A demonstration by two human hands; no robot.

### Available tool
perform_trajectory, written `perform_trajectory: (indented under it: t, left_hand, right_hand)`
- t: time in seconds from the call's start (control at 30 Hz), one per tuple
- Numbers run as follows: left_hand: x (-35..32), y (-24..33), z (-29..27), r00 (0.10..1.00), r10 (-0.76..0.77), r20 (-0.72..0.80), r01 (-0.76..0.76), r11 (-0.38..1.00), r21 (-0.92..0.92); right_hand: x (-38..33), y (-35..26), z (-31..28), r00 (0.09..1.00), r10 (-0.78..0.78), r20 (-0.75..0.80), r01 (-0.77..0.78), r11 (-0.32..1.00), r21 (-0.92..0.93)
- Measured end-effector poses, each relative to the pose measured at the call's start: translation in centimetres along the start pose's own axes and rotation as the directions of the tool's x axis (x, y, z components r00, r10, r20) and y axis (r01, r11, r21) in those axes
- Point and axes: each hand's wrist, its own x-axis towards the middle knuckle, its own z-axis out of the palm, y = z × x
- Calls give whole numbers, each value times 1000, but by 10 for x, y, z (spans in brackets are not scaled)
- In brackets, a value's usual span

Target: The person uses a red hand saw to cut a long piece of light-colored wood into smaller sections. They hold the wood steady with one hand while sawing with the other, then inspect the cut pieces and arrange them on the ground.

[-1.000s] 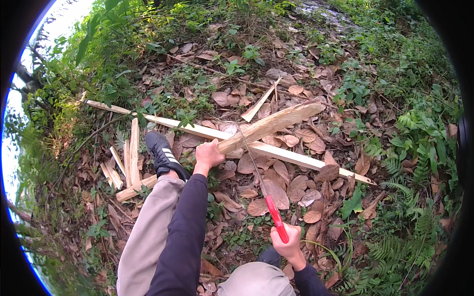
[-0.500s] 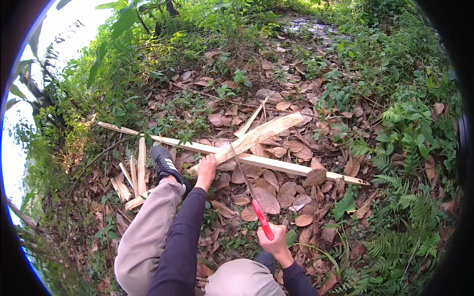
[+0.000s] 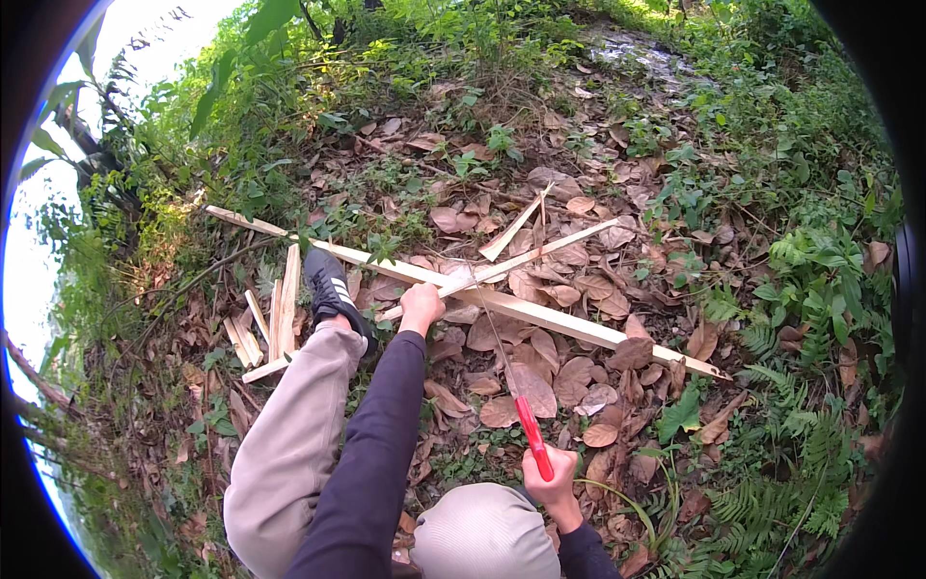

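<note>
My left hand (image 3: 421, 307) is closed round the near end of a wooden board (image 3: 555, 248), which rests across a long pale batten (image 3: 579, 325) lying on the ground. The board now stands tilted up on its narrow edge. In my right hand (image 3: 552, 477) is a handsaw (image 3: 532, 434) by its red handle. Its thin blade points away from me and up toward the spot where board and batten cross. Whether the blade touches the wood I cannot tell.
My left shoe (image 3: 333, 291), black with white stripes, stands by the batten. Several short wood pieces (image 3: 285, 304) lie left of it. A split offcut (image 3: 516, 224) lies beyond the board. Dry leaves (image 3: 531, 386) cover the ground, with ferns (image 3: 772, 482) at right.
The board has rolled from its broad face onto its narrow edge in my left hand. The saw blade, which crossed the board's face, now sits lower and nearer to me.
</note>
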Motion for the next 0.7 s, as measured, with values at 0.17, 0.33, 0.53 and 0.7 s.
perform_trajectory:
  t: [0.17, 0.33, 0.53, 0.7]
  left_hand:
    - [-19, 4, -10, 1000, 7, 18, -6, 999, -36]
    - [8, -28, 12, 997, -76, -34, 74, 996, -50]
    - [22, -27, 12, 996, 48, -70, -45, 998, 48]
    - [23, -18, -1, 996, 86, 4, -85, 995, -50]
  right_hand:
    - [56, -11, 25, 991, 130, 32, -132, 991, 37]
    - [32, 1, 27, 995, 96, 41, -97, 995, 37]
    - [45, -5, 22, 994, 109, -4, -108, 991, 83]
    - [52, -7, 16, 995, 101, 28, -102, 994, 48]
